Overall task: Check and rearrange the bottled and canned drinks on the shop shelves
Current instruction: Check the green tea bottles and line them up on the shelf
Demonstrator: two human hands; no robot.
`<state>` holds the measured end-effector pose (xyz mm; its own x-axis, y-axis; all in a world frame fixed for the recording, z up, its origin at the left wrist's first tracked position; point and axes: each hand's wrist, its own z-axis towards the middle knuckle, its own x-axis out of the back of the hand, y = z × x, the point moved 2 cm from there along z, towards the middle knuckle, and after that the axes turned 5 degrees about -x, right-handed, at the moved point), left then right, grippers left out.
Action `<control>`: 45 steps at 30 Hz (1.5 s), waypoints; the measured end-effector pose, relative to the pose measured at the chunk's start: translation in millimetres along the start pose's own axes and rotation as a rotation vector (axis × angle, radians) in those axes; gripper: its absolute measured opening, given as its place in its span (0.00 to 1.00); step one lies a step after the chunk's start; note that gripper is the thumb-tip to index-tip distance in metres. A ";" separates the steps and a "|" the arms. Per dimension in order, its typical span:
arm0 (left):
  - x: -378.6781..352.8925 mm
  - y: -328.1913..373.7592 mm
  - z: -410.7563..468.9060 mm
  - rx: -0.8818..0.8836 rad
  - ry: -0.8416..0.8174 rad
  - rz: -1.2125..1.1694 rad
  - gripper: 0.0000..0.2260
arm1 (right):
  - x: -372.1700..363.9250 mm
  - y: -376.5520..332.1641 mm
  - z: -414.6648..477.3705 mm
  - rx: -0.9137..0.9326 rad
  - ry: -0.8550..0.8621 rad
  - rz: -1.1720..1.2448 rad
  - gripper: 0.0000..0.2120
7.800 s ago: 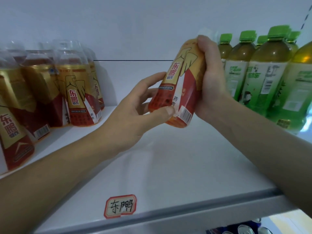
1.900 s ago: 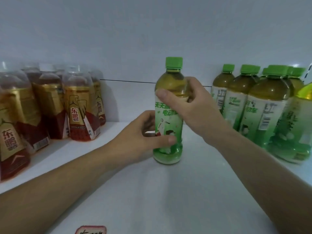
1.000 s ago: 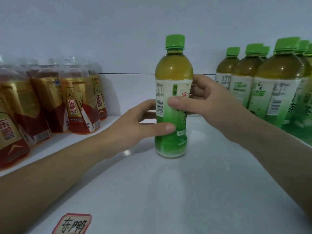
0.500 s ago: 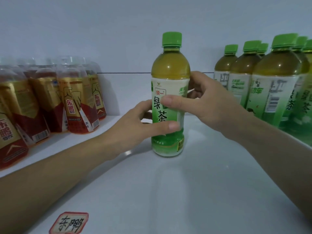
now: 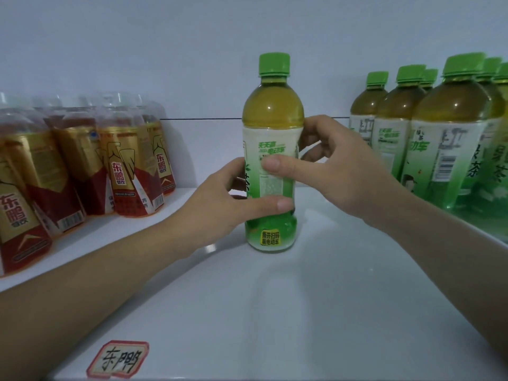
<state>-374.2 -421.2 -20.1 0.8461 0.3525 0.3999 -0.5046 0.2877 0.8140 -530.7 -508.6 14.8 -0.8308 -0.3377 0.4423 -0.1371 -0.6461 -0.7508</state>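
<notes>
A green tea bottle (image 5: 272, 111) with a green cap stands upright in the middle of the white shelf (image 5: 316, 298). My left hand (image 5: 220, 204) grips its lower label from the left, thumb across the front. My right hand (image 5: 335, 171) holds the label's upper part from the right, thumb laid across the front. The bottle's small-print side faces me. Its base rests on the shelf.
Several gold-and-red drink bottles (image 5: 123, 166) stand in rows at the left. Several green tea bottles (image 5: 445, 138) crowd the right side. A red-bordered handwritten tag (image 5: 118, 360) sticks to the shelf's front edge. A white wall closes the back.
The gold-and-red bottle held earlier is gone; I now hold a green tea bottle. Over the last second it has turned about its upright axis, showing a different label face.
</notes>
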 end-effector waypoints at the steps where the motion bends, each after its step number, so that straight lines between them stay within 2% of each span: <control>1: -0.3 -0.9 1.6 0.008 0.021 -0.021 0.32 | -1.2 0.1 -0.6 0.001 -0.017 0.021 0.26; 4: 3.6 -3.1 3.4 0.043 0.019 -0.161 0.32 | -5.0 1.5 -2.3 -0.013 -0.105 0.137 0.25; 7: 6.2 -0.3 0.2 0.028 -0.035 -0.235 0.29 | -4.4 1.3 -1.9 0.013 -0.079 0.121 0.28; 10: 3.1 2.4 -2.4 -0.009 -0.086 -0.062 0.28 | -4.1 -2.6 -2.3 0.022 0.009 0.010 0.35; 12: -1.3 2.5 -2.3 -0.013 -0.057 0.045 0.30 | -5.3 -3.5 -3.5 0.028 0.029 -0.039 0.36; 14: -2.9 0.1 -0.5 -0.013 -0.001 0.003 0.32 | -4.9 -2.7 -3.6 0.027 0.024 -0.033 0.34; 16: 0.1 -2.4 1.7 0.009 0.004 -0.137 0.32 | -2.6 0.3 -1.9 0.008 0.003 0.030 0.33; 19: 9.7 -6.2 1.8 0.027 -0.094 -0.268 0.30 | 1.6 2.5 0.3 -0.016 -0.049 0.126 0.34; 22: 15.2 -6.7 0.3 -0.004 -0.151 -0.165 0.28 | 2.4 -0.1 0.8 0.014 -0.043 0.120 0.29; 25: 11.0 -4.3 0.4 -0.019 -0.092 -0.026 0.32 | 1.0 -0.3 0.9 0.002 -0.008 0.096 0.28; 29: 6.8 -3.8 2.1 -0.019 -0.013 -0.128 0.34 | 0.8 0.6 0.3 0.002 0.003 0.056 0.29; 32: 6.1 -1.0 0.2 -0.035 -0.042 -0.213 0.28 | -0.3 2.0 -1.4 -0.014 -0.115 0.075 0.27; 34: 8.7 -0.7 0.6 -0.063 -0.044 -0.173 0.24 | -2.3 2.8 -2.5 -0.025 -0.203 0.097 0.24; 37: 13.2 -2.3 2.1 -0.093 -0.034 -0.103 0.22 | -2.7 4.3 -1.7 -0.005 -0.225 0.106 0.20; 42: 13.6 -4.8 3.1 -0.214 -0.041 -0.108 0.23 | -1.2 6.2 -0.1 0.089 -0.179 0.114 0.25; 45: 17.5 -4.1 4.2 -0.376 0.065 -0.033 0.28 | -1.5 4.9 -2.8 0.258 -0.177 0.077 0.30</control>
<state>-356.6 -419.9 -14.7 0.8563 0.3900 0.3387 -0.5154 0.6022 0.6097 -531.7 -509.3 9.1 -0.7237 -0.4916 0.4843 0.0828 -0.7585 -0.6464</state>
